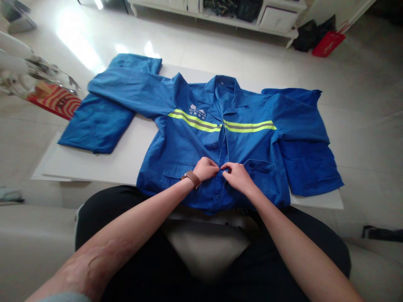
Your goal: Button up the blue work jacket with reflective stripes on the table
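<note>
A blue work jacket lies front side up, collar away from me, with a yellow-and-grey reflective stripe across its chest. Its front edges meet along the middle, where a button shows above my hands and another button below them. My left hand, a brown-strapped watch on its wrist, pinches the front edge. Just beside it, my right hand has its fingers closed on the opposite front edge. Whatever is between the fingertips is too small to make out.
Under the jacket is a white table; both sleeves rest near its ends. A robotic-looking white arm or stand and a red KFC box are at the left. A white cabinet and red bag stand beyond.
</note>
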